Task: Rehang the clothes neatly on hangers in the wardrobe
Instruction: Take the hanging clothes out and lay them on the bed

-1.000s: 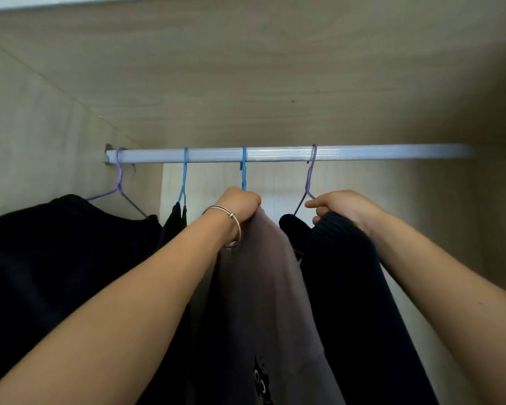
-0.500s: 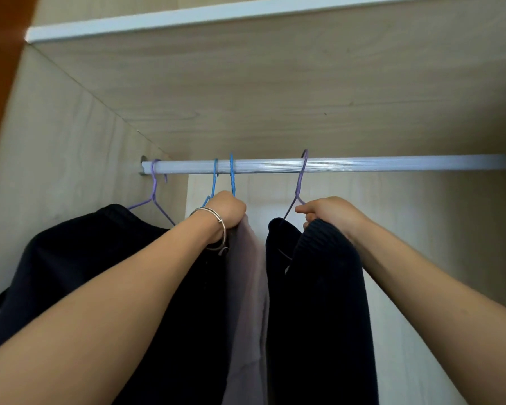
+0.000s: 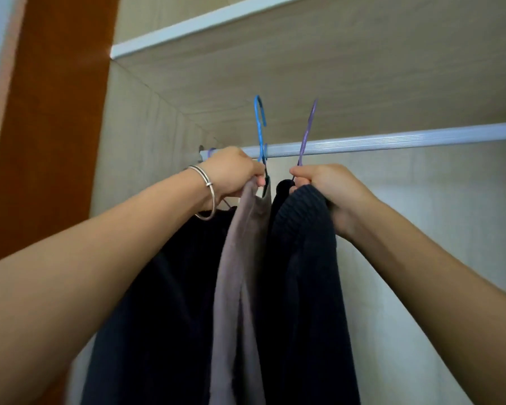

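At centre frame, before the wardrobe rail (image 3: pixel 392 140), the left hand (image 3: pixel 231 171) grips a blue hanger (image 3: pixel 259 121) carrying a taupe garment (image 3: pixel 237 258); the right hand (image 3: pixel 324 182) grips a purple hanger (image 3: pixel 307 130) bearing a navy ribbed sweater (image 3: pixel 304 258).

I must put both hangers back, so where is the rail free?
The rail is bare from the right hand to the picture's right edge. Near the left hand it is crowded: a third hanger's hook and a dark garment hang by the side wall.

No legible txt anywhere.
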A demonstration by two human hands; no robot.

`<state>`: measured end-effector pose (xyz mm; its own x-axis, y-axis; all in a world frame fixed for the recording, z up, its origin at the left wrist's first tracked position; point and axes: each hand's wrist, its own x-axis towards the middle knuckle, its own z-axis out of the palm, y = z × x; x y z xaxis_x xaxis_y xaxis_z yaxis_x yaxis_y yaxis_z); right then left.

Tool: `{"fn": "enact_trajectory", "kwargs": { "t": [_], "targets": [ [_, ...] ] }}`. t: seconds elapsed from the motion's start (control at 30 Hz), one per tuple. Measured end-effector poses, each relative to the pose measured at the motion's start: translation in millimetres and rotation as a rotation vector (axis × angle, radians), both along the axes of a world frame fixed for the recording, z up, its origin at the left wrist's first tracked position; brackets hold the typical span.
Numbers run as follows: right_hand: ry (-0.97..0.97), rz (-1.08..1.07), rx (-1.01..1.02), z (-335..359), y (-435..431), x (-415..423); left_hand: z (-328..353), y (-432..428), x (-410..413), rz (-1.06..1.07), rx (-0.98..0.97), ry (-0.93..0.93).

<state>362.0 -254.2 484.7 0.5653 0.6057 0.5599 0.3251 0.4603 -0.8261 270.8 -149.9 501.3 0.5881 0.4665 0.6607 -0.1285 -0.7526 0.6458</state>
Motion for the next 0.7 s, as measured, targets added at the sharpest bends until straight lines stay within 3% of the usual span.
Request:
{"fn": "enact_trajectory", "kwargs": {
  "t": [0.23, 0.53, 0.7],
  "targets": [
    [0.024, 0.555, -0.152, -66, 8, -44, -69, -8, -71, 0.153, -0.038, 0.124],
    [0.11, 0.961, -0.268, -185, 43, -167, -170, -32, -218, 0.564, -0.088, 0.329],
    [0.208, 1.208, -0.379, -219, 52, -253, -201, -65, -306, 0.9, -0.008, 0.51]
  ]
}}
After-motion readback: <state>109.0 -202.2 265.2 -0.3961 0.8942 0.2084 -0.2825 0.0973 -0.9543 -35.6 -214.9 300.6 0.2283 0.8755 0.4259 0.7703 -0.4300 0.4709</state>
